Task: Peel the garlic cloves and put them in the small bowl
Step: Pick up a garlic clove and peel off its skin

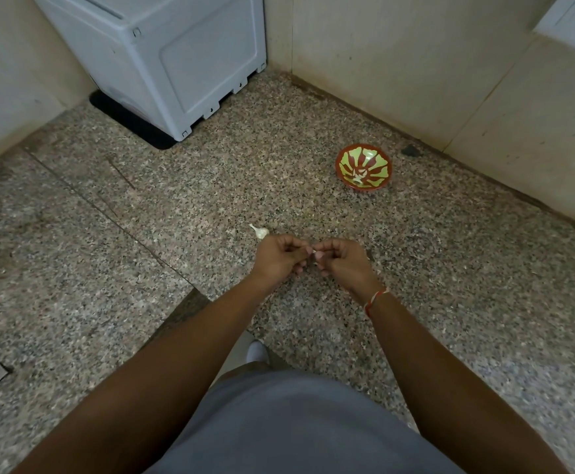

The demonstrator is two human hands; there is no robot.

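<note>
Over the middle of the speckled stone tabletop (pixel 313 131), both arms reach forward and the hands meet fingertip to fingertip. The left hand (pixel 277 256) and right hand (pixel 339 260) have curled fingers pinching one small garlic clove (pixel 311 251) between them. A red thread (pixel 375 300) circles the right wrist. Beige walls close the far corner. Just left of the hands lies a garlic bulb (pixel 259 231). The small bowl (pixel 363 167), red and green, sits far right, well apart. A white appliance (pixel 163 56) stands far left.
</note>
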